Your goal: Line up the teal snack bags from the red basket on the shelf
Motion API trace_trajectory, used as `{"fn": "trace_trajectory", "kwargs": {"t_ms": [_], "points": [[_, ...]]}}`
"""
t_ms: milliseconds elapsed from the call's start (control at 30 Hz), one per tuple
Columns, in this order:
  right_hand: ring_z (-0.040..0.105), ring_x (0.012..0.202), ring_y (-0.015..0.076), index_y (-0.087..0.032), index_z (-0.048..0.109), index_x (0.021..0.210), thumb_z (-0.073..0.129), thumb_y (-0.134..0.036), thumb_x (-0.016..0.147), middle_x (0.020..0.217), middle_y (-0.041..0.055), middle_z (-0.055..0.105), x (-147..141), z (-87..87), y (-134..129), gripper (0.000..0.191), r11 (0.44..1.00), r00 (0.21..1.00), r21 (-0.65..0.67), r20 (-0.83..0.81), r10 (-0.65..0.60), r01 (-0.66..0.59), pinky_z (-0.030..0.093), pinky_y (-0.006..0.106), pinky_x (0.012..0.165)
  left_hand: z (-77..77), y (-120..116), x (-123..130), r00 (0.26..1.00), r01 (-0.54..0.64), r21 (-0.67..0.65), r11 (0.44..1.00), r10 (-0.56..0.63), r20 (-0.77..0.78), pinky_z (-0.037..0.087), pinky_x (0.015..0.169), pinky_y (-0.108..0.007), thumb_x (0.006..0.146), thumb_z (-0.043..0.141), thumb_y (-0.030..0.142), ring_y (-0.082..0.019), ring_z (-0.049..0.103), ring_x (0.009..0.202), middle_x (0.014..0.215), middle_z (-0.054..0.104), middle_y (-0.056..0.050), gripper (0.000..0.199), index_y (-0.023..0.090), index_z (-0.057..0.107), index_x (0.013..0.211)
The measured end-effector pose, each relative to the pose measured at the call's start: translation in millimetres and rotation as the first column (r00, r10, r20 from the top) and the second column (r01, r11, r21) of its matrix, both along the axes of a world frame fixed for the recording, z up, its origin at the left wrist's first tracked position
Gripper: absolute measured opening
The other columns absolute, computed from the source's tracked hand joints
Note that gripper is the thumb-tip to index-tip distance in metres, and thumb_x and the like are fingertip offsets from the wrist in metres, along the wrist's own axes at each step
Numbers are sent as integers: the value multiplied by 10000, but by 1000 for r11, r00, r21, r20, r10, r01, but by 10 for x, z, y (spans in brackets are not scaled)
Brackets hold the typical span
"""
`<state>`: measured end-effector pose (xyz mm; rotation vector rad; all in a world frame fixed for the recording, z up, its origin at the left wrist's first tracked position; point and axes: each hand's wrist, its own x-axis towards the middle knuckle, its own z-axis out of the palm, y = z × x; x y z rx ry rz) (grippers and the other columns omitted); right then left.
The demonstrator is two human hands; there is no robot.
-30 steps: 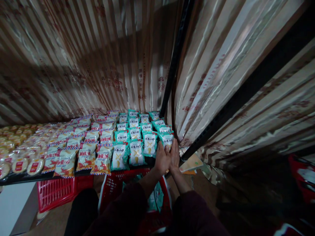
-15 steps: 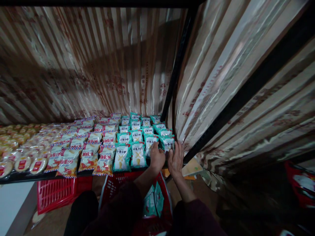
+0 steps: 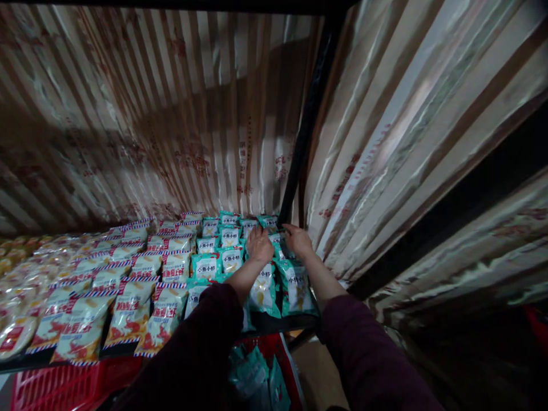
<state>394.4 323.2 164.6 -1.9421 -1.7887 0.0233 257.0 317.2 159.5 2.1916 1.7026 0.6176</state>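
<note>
Rows of teal-and-white snack bags (image 3: 297, 286) lie on a dark shelf. My left hand (image 3: 260, 244) reaches over the right-hand rows, its fingers stretched out against bags near the back. Across from it, my right hand (image 3: 298, 240) is at the outermost row, close to the black post, with its fingers extended towards the left. Between the two hands a teal bag (image 3: 278, 246) is partly covered. Neither hand appears to grip a bag, though some fingertips are hard to make out.
Striped snack bags (image 3: 128, 311) fill the shelf to the left, with round wrapped cakes (image 3: 17, 331) beyond. A black post (image 3: 295, 165) stands at the back corner before pleated curtains (image 3: 192, 131). Below are a red basket (image 3: 55, 388) and another holding teal bags (image 3: 252, 374).
Both hands have moved from the front bags deeper towards the back of the shelf. The view has come closer, and the front right bags are now uncovered.
</note>
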Motion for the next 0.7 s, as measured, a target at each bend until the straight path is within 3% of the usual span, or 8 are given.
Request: {"fn": "trace_trajectory", "kwargs": {"t_ms": [133, 267, 467, 600, 700], "points": [[615, 1094, 182, -222, 673, 1135, 455, -143, 834, 1177, 49, 678, -14, 13, 295, 381, 996, 996, -82, 78, 41, -35, 434, 261, 974, -78, 319, 16, 985, 108, 23, 994, -104, -134, 161, 1149, -540, 875, 356, 212, -261, 209, 1423, 1512, 333, -77, 518, 185, 420, 1388], [646, 1029, 215, -243, 688, 1094, 470, -270, 860, 1113, 57, 704, -64, -9, 467, 321, 975, 991, -183, 46, -122, 129, 493, 286, 862, -132, 512, 16, 945, 252, 72, 965, -230, -234, 110, 1148, -566, 849, 348, 173, -256, 195, 1426, 1499, 362, -56, 543, 208, 423, 1385], [669, 962, 194, -282, 707, 1022, 464, -259, 854, 1069, 24, 723, -130, -38, 609, 296, 955, 987, -255, -3, -158, 152, 498, 249, 766, -127, 626, -7, 887, 393, 130, 910, -338, -315, 53, 1164, -536, 833, 347, 137, -235, 211, 1419, 1461, 423, -68, 561, 183, 412, 1388], [663, 985, 203, -287, 705, 1017, 490, -308, 849, 1089, 15, 716, -61, -47, 684, 274, 946, 986, -279, 7, -167, 163, 499, 256, 763, -100, 669, -19, 862, 427, 79, 901, -379, -337, 62, 1168, -528, 825, 352, 132, -246, 218, 1415, 1471, 408, -69, 553, 154, 434, 1372], [651, 1025, 199, -285, 702, 1032, 499, -290, 844, 1125, 12, 705, 3, -59, 718, 277, 950, 994, -291, 38, -105, 112, 490, 253, 809, -80, 697, -14, 847, 432, 32, 901, -393, -358, 67, 1166, -536, 813, 376, 129, -252, 219, 1414, 1479, 396, -65, 557, 160, 443, 1365]]}}
